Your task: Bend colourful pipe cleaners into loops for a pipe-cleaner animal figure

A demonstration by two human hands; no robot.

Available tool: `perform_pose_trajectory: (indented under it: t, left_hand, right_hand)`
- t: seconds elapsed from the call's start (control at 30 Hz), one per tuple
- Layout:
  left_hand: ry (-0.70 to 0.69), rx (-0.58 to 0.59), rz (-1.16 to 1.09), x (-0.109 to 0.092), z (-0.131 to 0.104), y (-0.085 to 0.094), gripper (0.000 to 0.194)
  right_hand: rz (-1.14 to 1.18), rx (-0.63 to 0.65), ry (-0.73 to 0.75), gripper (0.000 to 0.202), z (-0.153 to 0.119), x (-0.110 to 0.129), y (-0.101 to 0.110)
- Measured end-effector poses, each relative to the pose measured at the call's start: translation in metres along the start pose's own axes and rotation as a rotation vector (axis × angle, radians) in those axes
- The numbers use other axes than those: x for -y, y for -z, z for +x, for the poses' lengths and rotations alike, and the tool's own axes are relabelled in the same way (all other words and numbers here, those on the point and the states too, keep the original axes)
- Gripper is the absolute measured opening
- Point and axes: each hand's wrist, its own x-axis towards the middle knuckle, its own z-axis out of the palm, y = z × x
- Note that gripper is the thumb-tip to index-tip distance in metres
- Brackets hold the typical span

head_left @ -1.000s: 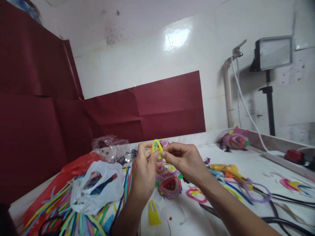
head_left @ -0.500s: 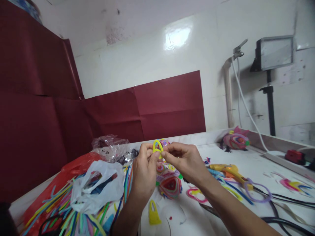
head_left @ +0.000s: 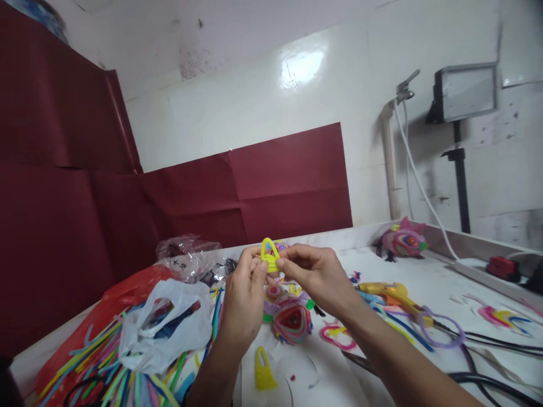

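Note:
Between the fingertips of both hands is a small yellow pipe-cleaner piece (head_left: 270,263), with a loop rising above stacked rows. My left hand (head_left: 248,288) pinches its left side, and my right hand (head_left: 316,277) pinches the right side with thumb and forefinger. Just below the hands sits a colourful pipe-cleaner ornament (head_left: 292,320) with a red centre and pink rings. Nearer to me, a similar yellow looped piece (head_left: 265,370) lies flat on white paper. Behind the hands, another colourful piece is partly hidden.
At left, pipe cleaners (head_left: 139,384) spread beside a white plastic bag (head_left: 169,322) and a red bag (head_left: 139,285). On the right lie a yellow glue gun (head_left: 390,291), a purple ring (head_left: 441,342) and black cables (head_left: 487,381). A finished fish-like ornament (head_left: 403,238) stands at the back right.
The yellow piece has turned so its stacked rows face me more, and it sits slightly lower and further left. Both hands keep their pinch. The view has shifted slightly.

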Motion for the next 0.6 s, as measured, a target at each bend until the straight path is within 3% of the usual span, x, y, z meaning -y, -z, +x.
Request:
perform_pose_trajectory:
  t: [0.33,0.6]
  left_hand:
    - [0.030,-0.029,0.006,-0.0014,-0.0014,-0.0034,0.013]
    - [0.132,-0.031,-0.300,0.0042,0.0033,-0.0059,0.011]
  right_hand:
    - [-0.002,-0.043,-0.037,0.015,0.0014,0.0013,-0.0031]
    - [-0.021,-0.060,-0.062,0.015,0.0021,-0.0015,-0.0014]
